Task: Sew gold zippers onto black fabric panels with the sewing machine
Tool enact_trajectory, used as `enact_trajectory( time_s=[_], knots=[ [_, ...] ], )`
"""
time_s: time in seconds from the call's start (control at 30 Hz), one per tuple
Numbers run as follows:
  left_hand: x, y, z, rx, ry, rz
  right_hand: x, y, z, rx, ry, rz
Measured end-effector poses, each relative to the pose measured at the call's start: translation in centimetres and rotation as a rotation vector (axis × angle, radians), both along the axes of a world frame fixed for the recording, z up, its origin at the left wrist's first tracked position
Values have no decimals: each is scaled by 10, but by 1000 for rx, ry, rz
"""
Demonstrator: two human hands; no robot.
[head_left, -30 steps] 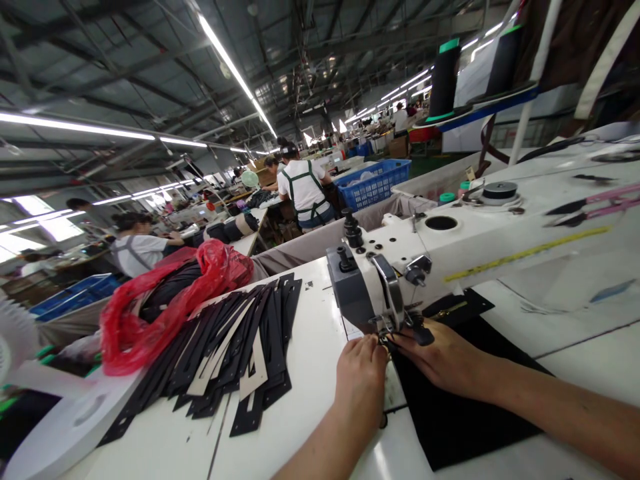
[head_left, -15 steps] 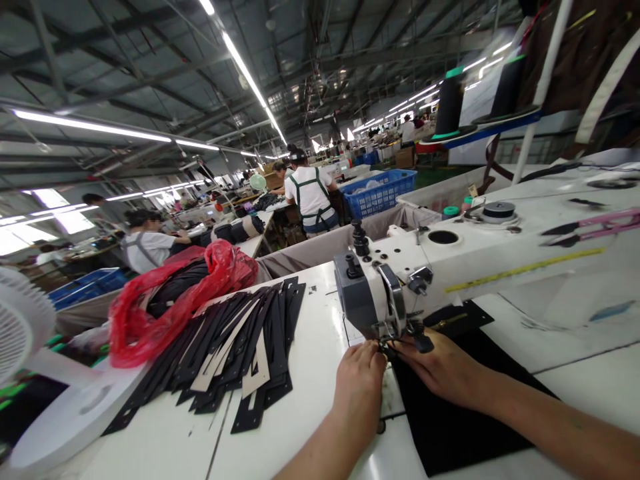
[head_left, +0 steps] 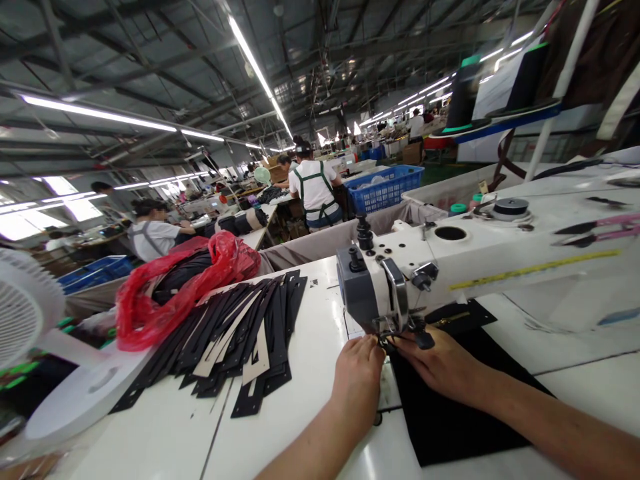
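Note:
A white sewing machine with a grey head (head_left: 367,287) stands over the table. My left hand (head_left: 357,377) is closed in a pinch just left of the needle area; what its fingertips hold is hidden. My right hand (head_left: 443,367) reaches in from the right, fingers drawn together on a black fabric panel (head_left: 450,430), their tips under the machine head. The panel lies flat beneath my right hand and forearm. Behind that hand, a black piece with a gold-coloured zipper (head_left: 455,317) shows below the machine arm. The needle point is hidden by my fingers.
Black slotted strips (head_left: 240,340), a few pale, lie fanned on the left beside a red plastic bag (head_left: 165,300). A white fan (head_left: 65,387) stands at far left. Pink-handled snips (head_left: 600,227) rest on the machine. A blue crate (head_left: 385,190) and people working are beyond.
The view has shifted slightly, so the scene appears a little to the right. Both hands keep nearly the same place at the machine, and the black panel has hardly moved.

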State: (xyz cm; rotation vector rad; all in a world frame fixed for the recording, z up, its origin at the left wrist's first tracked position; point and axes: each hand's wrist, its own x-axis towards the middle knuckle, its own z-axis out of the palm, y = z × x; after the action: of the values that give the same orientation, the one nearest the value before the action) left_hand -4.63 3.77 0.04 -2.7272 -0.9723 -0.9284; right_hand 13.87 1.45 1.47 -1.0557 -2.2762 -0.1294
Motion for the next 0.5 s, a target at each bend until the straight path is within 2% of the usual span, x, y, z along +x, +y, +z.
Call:
enact_trajectory(
  time_s=[0.2,0.3,0.43,0.5],
  knots=[
    [1,0,0,-27,7,18,1,4,0,21,-31,-48],
    [-2,-1,5,-35,-1,32,7,-2,2,49,-50,-115],
    [-16,-21,20,-94,-16,46,13,-45,4,140,-149,-270],
    [-23,-38,26,-178,-7,44,11,-75,4,251,-251,-252]
  ],
)
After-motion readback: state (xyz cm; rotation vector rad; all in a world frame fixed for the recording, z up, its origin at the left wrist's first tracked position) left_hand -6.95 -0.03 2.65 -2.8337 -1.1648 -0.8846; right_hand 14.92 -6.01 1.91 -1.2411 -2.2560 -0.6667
